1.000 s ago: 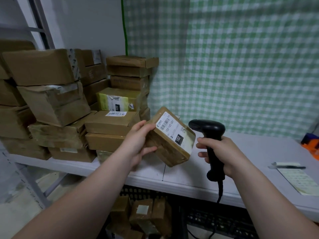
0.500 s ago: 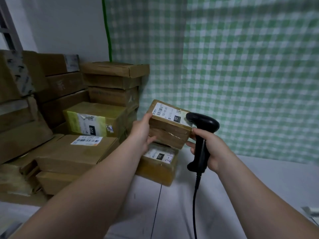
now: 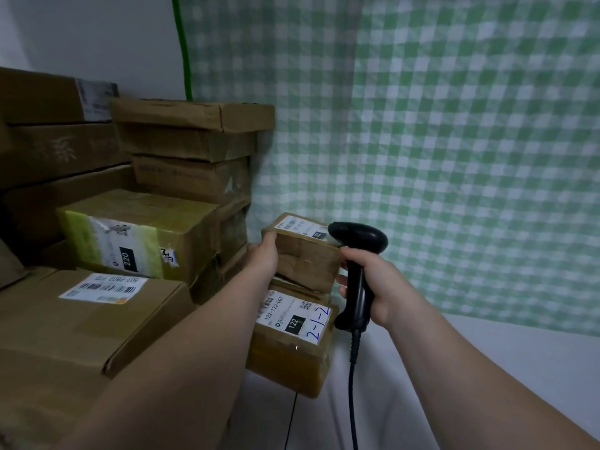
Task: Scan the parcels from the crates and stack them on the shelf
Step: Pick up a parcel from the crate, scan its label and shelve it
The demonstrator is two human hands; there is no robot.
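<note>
The small parcel [image 3: 305, 254] lies flat on top of the parcel marked 122 [image 3: 292, 339], label up and long axis running left to right, with the left hand [image 3: 264, 258] curled round its left end and the right hand [image 3: 373, 284] wrapped round the handle of the scanner [image 3: 357, 241], whose head points left at the parcel's top right edge. Both parcels sit on the white shelf [image 3: 487, 368] in front of a green checked cloth [image 3: 454, 157]. Stacked boxes [image 3: 191, 141] crowd close on the left, among them a box marked 220 [image 3: 139, 235] and a large box [image 3: 81, 319] nearer the camera, while the scanner's cable [image 3: 352, 384] hangs down.
</note>
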